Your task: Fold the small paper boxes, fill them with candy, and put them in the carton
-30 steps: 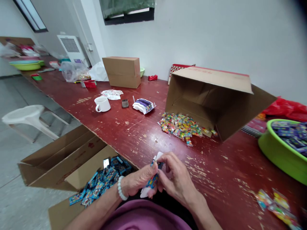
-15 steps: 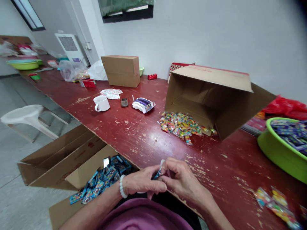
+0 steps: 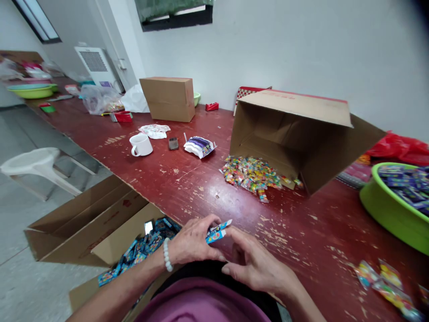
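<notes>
My left hand (image 3: 192,239), with a white bead bracelet on its wrist, grips a small blue printed carton (image 3: 216,236). White flaps stick out at the carton's right end. Beside that end is my right hand (image 3: 256,259), its thumb and forefinger apart and nothing seen between them; the forefinger tip is at or very near a flap. Below and left of my hands, many blue printed cartons (image 3: 144,246) lie heaped in an open cardboard box (image 3: 117,223). Small clear packets of colourful sweets (image 3: 251,173) spill from a tipped cardboard box (image 3: 268,134) onto the red table (image 3: 187,192).
A green basin (image 3: 385,219) of purple packets stands at the right, with loose sweet packets (image 3: 385,281) in front. Farther left are a white mug (image 3: 141,145), a dark phone-like device (image 3: 173,143), a wipes pack (image 3: 199,146) and a closed carton (image 3: 167,99). A white stool (image 3: 36,161) stands on the floor.
My hands have moved apart slightly, and the right thumb and forefinger have opened. The blue carton, mostly hidden between my fingers before, now shows in my left hand with its flaps pointing right.
</notes>
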`<state>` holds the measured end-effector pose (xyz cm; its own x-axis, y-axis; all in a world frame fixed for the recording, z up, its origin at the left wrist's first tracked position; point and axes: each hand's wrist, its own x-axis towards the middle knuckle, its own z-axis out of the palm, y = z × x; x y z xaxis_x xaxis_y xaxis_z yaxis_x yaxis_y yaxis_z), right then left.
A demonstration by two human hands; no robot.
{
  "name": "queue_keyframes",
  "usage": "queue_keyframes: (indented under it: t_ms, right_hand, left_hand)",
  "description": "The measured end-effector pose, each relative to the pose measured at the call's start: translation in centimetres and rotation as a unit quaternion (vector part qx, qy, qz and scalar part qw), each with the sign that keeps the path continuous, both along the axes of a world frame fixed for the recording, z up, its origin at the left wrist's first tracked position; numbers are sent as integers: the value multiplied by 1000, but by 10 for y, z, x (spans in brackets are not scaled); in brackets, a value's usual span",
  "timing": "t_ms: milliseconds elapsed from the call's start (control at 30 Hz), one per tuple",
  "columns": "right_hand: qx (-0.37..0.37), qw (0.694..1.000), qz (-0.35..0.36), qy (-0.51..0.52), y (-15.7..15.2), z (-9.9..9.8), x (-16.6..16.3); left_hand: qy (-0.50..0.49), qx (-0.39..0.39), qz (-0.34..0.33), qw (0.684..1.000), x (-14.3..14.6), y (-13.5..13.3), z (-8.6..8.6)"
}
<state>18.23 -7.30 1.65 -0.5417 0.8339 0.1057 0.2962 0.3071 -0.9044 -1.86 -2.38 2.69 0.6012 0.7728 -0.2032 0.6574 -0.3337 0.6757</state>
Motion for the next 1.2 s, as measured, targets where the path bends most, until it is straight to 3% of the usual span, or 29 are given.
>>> queue_keyframes:
  t_ms: [267,433,500,567,700,767,867,967,1067,1200]
  right_hand:
    - [15,999,45,-2,6,-1,-1]
    - [-35,997,72,-8,1,-15,-9]
    - [-36,999,33,11,-1,-15,-9]
    - [-19,997,-59,37,-2,-13,-7]
    - [-26,965,-251,65,2,-17,-5]
    - [-52,963,-249,90,4,-23,-11]
    - [-84,959,-224,148,7,-31,-20]
    - [-87,946,-263,168,9,-32,-21]
    - [-102,947,-251,175,9,-28,-16]
    - [-117,931,-262,227,9,-29,-19]
  left_hand:
    - [65,72,-60,993,4,-2,-5]
    - [34,58,-87,994,6,-3,-4]
    - [17,51,-67,996,4,-2,-6]
    - [-23,15,-32,999,1,-1,-10]
    - [-152,-179,88,968,4,-3,-24]
    - [-199,-249,120,940,11,-6,-28]
    - [-259,-279,106,919,19,-11,-28]
    - [-286,-223,84,928,18,-13,-21]
    - [-293,-175,111,933,12,-17,-18]
    - [-365,-196,178,892,14,-28,-26]
